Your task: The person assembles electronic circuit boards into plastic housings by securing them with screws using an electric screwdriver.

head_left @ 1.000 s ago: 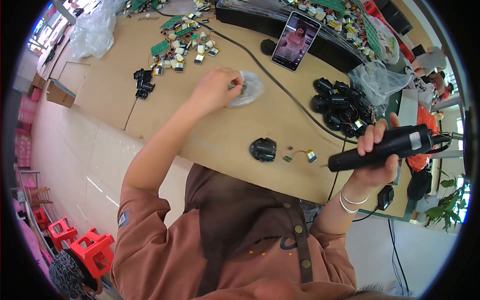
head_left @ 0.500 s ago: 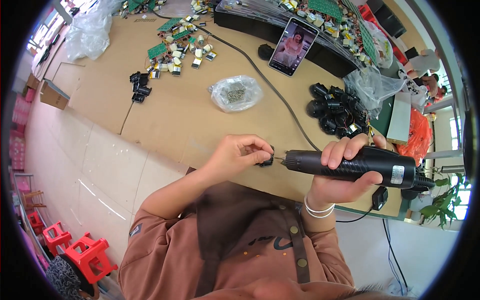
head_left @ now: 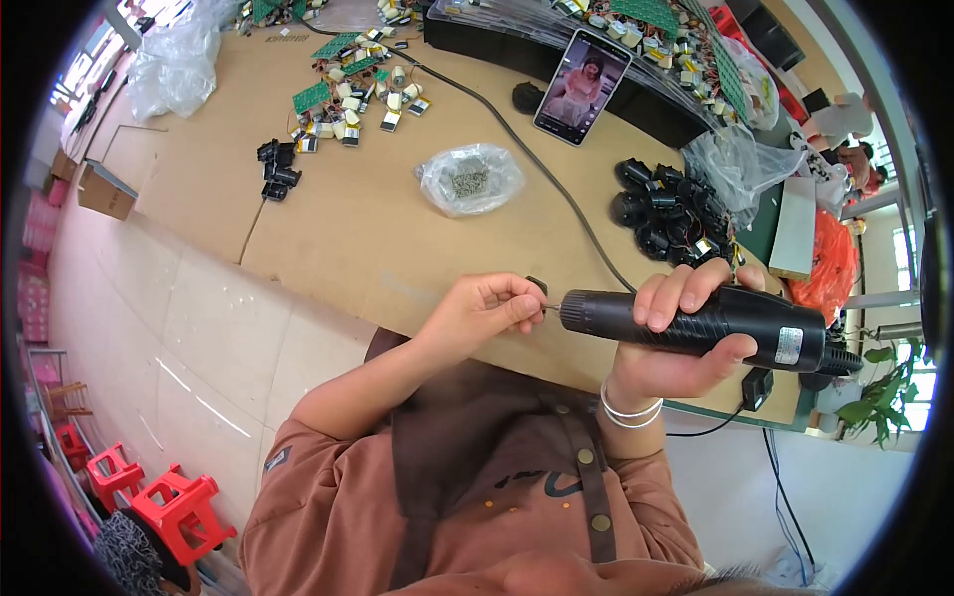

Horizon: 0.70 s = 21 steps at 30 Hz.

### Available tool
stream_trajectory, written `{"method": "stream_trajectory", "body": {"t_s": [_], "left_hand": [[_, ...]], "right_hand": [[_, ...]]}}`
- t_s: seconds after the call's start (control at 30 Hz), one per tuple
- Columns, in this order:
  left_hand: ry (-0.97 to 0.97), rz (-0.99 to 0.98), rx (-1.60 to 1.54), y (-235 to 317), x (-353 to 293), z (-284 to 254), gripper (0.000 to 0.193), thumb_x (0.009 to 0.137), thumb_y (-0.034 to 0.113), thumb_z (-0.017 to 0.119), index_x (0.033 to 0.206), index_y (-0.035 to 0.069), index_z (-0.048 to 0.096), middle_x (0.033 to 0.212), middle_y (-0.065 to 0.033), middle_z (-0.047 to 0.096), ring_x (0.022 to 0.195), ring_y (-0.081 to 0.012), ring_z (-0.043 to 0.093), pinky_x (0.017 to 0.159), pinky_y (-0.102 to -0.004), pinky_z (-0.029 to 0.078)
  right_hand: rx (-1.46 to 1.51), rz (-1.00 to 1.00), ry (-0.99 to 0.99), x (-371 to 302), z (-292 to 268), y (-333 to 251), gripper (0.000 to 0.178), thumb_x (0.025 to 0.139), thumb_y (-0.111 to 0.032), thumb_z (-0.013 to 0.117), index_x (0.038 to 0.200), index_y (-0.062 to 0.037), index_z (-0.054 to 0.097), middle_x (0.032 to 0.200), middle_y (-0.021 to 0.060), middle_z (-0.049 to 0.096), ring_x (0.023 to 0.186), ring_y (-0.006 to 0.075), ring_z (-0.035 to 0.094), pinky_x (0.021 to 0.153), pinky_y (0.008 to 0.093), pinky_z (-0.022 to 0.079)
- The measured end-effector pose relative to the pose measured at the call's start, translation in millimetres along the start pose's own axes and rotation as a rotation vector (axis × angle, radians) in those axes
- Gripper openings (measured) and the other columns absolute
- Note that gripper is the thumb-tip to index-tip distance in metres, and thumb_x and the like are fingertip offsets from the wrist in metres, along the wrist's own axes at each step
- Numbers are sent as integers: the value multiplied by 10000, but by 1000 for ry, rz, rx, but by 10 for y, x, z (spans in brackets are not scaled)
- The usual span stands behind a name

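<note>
In my right hand (head_left: 686,318) lies a black corded electric screwdriver (head_left: 636,320), held level with its bit pointing left. My left hand (head_left: 502,306) pinches a small black plastic part (head_left: 538,285) between thumb and fingers, mostly covered by them. The bit's tip meets the fingertips at that part; whether it touches a screw is too small to tell. Beyond the hands, a clear plastic bag (head_left: 497,184) sits rolled open with many small metal screws (head_left: 470,180) inside.
Black round assemblies (head_left: 664,209) are heaped at the right. A phone (head_left: 582,87) leans upright at the back, near a black cable (head_left: 537,169) crossing the cardboard-covered table (head_left: 338,238). Wired batteries and green boards (head_left: 348,104) lie far left of it, with black parts (head_left: 278,169) nearby.
My left hand has turned the small black part, so less of it shows. The screwdriver has shifted slightly left, its bit now closer to my left fingertips.
</note>
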<state>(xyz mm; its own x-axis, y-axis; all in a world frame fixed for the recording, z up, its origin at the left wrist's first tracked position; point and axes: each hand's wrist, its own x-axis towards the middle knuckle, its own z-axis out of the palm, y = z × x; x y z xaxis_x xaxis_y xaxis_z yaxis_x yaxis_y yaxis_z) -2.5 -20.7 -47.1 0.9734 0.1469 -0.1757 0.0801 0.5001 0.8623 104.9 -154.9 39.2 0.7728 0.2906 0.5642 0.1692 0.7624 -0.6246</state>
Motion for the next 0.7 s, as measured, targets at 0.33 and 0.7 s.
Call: {"method": "stream_trajectory", "body": {"t_s": [0.33,0.7], "left_hand": [[181,422,743,-4,-51,-148,343,805,226,713,1093,58,632,1112,-81,580,1000,-209,558,834,-327,462],[171,512,1201,-180,-21,-185,417,660,229,784,1057,175,666,1108,-27,576,1050,-226,530,865,-364,387]], "right_hand": [[-83,12,-6,-52,-10,27,697,784,-478,708,1253,-118,340,800,83,494,522,195,540,499,337,484],[-191,199,-130,-228,23,301,675,793,-482,698,1230,-103,349,799,85,476,525,172,501,492,312,456]]}}
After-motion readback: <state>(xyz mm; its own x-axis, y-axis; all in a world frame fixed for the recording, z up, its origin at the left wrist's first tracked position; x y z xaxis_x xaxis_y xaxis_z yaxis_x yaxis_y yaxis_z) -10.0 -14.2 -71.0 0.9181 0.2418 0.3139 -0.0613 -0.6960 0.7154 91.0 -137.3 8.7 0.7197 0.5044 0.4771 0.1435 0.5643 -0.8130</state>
